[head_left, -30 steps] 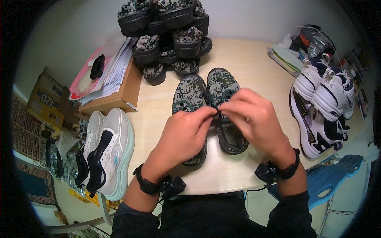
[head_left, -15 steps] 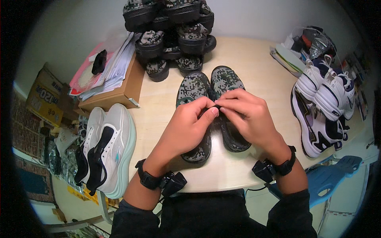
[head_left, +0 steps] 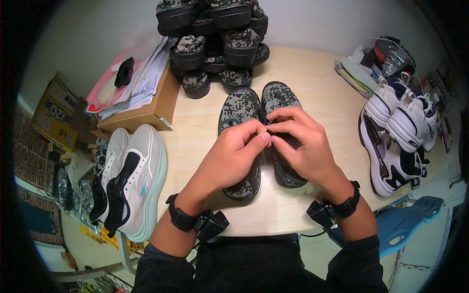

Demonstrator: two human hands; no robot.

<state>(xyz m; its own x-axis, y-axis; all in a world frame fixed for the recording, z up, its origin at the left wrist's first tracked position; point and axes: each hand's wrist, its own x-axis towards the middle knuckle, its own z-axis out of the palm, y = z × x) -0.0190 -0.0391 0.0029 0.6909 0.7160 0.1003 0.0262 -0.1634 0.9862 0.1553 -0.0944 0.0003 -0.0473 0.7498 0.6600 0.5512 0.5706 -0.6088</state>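
Note:
A pair of pixel-camouflage shoes stands side by side on the table, toes away from me: a left shoe and a right shoe. Above the gap between them, my left hand pinches with thumb and forefinger. My right hand meets it there, thumb and forefinger bent toward the same spot, the other fingers curled above. Something small and dark shows between the fingertips, too hidden to name. Both hands cover the middle of the shoes.
Behind the pair, more camouflage shoes are stacked against the wall. Papers lie on a cardboard box at left, near grey-white sneakers. White-and-dark sneakers are piled at right. A blue chair stands beyond the table.
The right hand's fingers have spread a little and its thumb has moved in by the left thumb. The left hand keeps its pinch. The view has shifted slightly.

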